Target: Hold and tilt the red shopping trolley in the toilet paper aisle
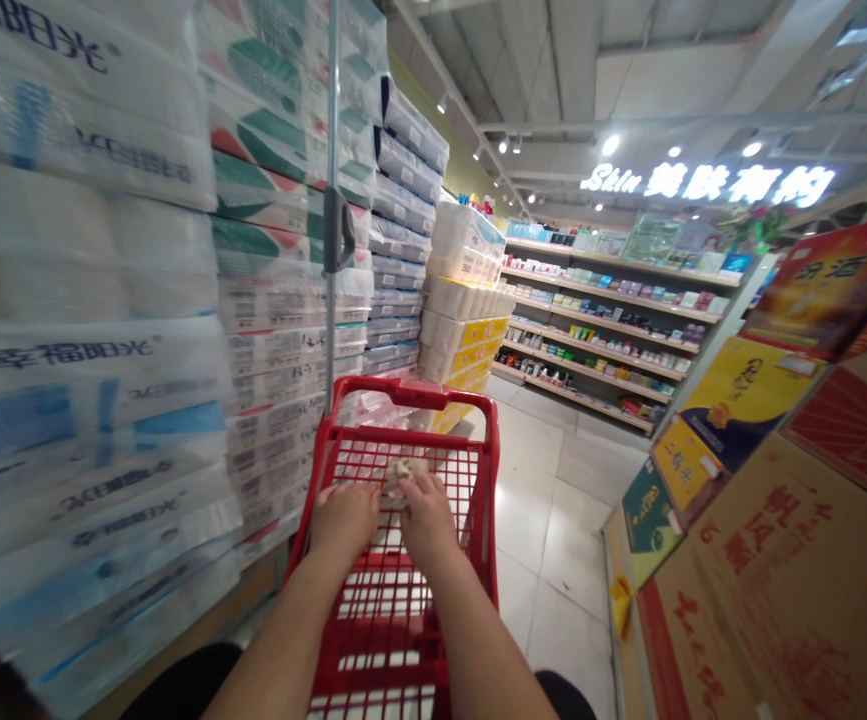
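Note:
In front of me is a red shopping cart (487,480) with a plastic grid basket. My left hand (344,517) is over the grid on the left, back upward, its fingers curled down. What those fingertips close on is hidden. Just beside it, my right hand (428,512) grips a small crumpled whitish thing (401,478), perhaps a cloth or a bag. That crumpled thing lies between the two hands, near the left fingertips. Both forearms reach forward above the cart.
Tall stacks of wrapped tissue packs (80,400) line the left side, with a metal pole (332,330) before them. Cardboard boxes (763,580) are piled on the right. A pale tiled floor (545,520) runs between, towards shelves (605,320) of small packaged goods.

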Available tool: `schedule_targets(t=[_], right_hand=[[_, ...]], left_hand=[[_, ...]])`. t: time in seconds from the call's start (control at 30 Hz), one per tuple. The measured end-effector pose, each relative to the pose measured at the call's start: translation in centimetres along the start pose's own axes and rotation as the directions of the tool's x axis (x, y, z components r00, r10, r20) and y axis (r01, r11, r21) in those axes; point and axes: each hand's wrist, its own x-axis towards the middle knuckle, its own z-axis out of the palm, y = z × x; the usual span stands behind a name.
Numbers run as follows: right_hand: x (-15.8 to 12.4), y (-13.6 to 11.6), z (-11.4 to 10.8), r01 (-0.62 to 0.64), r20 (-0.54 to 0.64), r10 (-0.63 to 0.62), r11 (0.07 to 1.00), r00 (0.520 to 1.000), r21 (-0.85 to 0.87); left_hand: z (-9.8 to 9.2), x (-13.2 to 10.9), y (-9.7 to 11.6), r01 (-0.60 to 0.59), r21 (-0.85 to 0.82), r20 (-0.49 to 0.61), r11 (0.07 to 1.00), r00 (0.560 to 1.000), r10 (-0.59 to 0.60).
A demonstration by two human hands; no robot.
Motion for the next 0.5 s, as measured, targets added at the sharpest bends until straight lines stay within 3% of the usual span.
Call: schedule_targets(t=[0.13,0.33,0.5], right_hand=[[0.1,0.9,-0.3,-0.196,-0.131,0.194,0.981,0.972,0.000],[-0.4,0.3,0.0,0.007,0.060,-0.009,1.000,0.998,0.031],[0.0,1.3,0.2,-0.116,-0.067,0.115,0.993,0.991,-0.006]], left_hand=[[0.0,-0.1,0.1,-0.001,0.004,0.001,1.000,1.000,0.001],[0.3,-0.1,-0.1,0.011,-0.024,-0.005,1.000,1.000,-0.011],[0.1,-0.1,0.0,0.000,-0.012,-0.007,1.000,1.000,0.000]])
